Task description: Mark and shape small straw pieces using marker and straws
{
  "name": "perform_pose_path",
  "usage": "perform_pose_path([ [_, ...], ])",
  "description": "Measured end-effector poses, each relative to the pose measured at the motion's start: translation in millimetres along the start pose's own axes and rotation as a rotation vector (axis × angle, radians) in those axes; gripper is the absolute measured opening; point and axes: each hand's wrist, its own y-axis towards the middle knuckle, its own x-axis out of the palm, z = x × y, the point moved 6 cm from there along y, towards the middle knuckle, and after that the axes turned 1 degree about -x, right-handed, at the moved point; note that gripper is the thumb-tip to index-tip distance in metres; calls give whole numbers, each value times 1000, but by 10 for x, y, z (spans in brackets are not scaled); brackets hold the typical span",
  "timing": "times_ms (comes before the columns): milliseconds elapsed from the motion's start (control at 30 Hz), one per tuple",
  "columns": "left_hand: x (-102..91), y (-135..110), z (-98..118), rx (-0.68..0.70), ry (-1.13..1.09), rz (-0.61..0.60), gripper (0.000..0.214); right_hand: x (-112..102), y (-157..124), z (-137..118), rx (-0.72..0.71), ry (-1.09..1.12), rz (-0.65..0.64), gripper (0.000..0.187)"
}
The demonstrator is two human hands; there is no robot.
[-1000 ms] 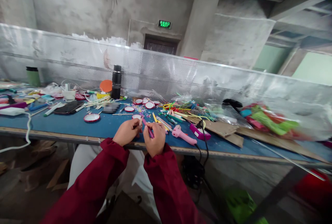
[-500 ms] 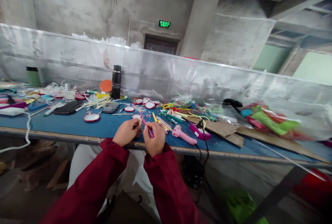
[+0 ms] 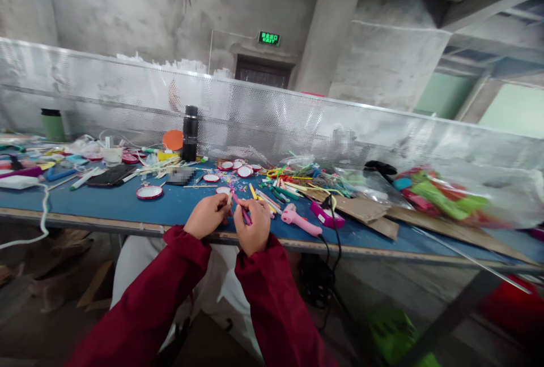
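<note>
Both my hands are close together over the table's front edge, their fingers bent inward. My left hand [image 3: 208,215] pinches a short pale stick-like piece [image 3: 229,199], held upright at the fingertips. Beside it, my right hand [image 3: 253,226] is closed around a slim purple-pink pen-like stick [image 3: 246,217], its upper end leaning towards the pale piece. Whether the two pieces touch is too small to tell. Just beyond the fingers lies a round white dish with a red rim [image 3: 222,190]. A pink glue gun [image 3: 300,220] rests to the right of my right hand.
Coloured sticks [image 3: 267,199] and small bands [image 3: 232,178] lie behind my hands. A black bottle [image 3: 190,133] stands at the back. To the right are a magenta box [image 3: 327,216], cardboard [image 3: 359,208] and a plastic bag [image 3: 450,194]. Cables hang over the front edge.
</note>
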Motion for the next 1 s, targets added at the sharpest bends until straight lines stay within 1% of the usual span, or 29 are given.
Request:
perform_pose_path([
  [500,-1,-6,24,10,8,-4,11,-2,9,-9,8,-4,-16,5],
  [1000,-3,-5,14,15,18,-2,9,4,-2,0,-1,-11,-5,5],
])
